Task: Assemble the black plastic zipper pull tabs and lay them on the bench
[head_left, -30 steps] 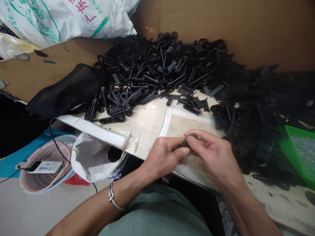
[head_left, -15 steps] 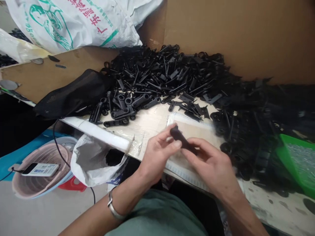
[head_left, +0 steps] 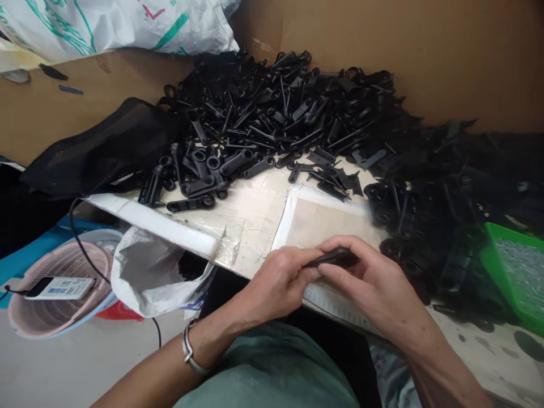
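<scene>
Between my two hands is a slim black plastic part (head_left: pixel 335 258), held over the near edge of the pad on the table. My left hand (head_left: pixel 283 280) pinches its left end between thumb and fingers. Around its right end, my right hand (head_left: pixel 365 275) is closed, with the thumb below and fingers above, hiding much of it. Under and beyond the hands lies a flat pad (head_left: pixel 327 218) with a white border. Behind it a few thin black plastic pieces (head_left: pixel 334 178) lie loose, in front of a large heap of black plastic parts (head_left: pixel 272 113).
On the right, a green tray (head_left: pixel 495 266) holds many small shiny metal pieces. A black mesh bag (head_left: pixel 102 147) rests at the left. Below the left table edge hang a white sack (head_left: pixel 144 277) and a pink basket (head_left: pixel 25 317) with a phone-like device (head_left: pixel 62 288). Cardboard (head_left: pixel 403 62) walls the back.
The black part has turned from steeply tilted to nearly level. My left hand has come closer to my right, and both have shifted slightly lower. The camera view has shifted a little.
</scene>
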Demonstrator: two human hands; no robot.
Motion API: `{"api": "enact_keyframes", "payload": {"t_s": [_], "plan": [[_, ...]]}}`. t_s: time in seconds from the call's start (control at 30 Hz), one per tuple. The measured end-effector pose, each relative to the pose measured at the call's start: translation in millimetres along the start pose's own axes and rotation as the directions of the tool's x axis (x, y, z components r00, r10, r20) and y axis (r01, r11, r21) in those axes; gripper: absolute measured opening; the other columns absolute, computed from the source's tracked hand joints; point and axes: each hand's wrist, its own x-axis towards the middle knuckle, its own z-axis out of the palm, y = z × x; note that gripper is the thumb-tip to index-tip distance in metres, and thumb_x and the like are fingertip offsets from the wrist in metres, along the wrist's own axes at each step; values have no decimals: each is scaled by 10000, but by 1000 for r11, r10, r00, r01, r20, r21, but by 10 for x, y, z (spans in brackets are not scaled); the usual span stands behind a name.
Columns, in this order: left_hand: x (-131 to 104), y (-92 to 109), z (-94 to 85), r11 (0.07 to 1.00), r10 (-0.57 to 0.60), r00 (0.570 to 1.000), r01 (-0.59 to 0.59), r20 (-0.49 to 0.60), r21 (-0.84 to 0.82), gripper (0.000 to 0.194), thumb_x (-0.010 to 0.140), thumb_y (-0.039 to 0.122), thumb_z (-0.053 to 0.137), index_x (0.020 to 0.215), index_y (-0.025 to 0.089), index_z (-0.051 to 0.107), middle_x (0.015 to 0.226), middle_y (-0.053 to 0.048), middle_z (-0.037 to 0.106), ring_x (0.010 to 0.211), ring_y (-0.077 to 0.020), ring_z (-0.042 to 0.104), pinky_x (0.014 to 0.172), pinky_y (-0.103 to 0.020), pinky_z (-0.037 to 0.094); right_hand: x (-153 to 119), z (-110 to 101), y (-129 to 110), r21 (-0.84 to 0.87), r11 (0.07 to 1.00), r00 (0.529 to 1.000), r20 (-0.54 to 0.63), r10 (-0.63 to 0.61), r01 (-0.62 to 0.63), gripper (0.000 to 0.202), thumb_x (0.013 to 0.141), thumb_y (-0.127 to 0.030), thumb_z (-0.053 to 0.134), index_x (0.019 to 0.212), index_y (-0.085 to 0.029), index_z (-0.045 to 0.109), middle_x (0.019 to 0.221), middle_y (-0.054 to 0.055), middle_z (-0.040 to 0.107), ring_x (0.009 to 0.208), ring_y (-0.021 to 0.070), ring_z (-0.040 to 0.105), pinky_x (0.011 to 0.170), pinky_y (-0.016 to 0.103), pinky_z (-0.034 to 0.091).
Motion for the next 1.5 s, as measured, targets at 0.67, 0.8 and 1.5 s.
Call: {"api": "enact_keyframes", "payload": {"t_s": [0.67,0.8,1.5], "plan": [[5,-1,-30,951,-264,958,240,-113,-194,312,1000,381,483,1098,196,715,776,16,643,728,-130,564,690,-229,436,109,233,80,281,959,987,-138,84,-43,381,852,-266,674,1230,-236,637,985,-13,765,838,148,737,749,212,591],[-68,-11,-138,972,-215,955,229,-203,47,325,992,399,482,1126,209,709,847,3,697,764,-152,607,720,-244,452,122,283,29,256,967,999,-48,8,5,421,895,-236,616,1315,-222,611,1061,13,760,965,172,729,880,273,584],[49,-144,-523,566,329,869,132,-369,814,280,977,171,447,1162,137,655,1314,-162,645,1254,-322,554,1073,-557,364,-233,-1012,444,-537,657,709,-705,-5,-529,602,836,-624,566,1309,-254,601,864,60,691,686,296,642,623,438,469]]}}
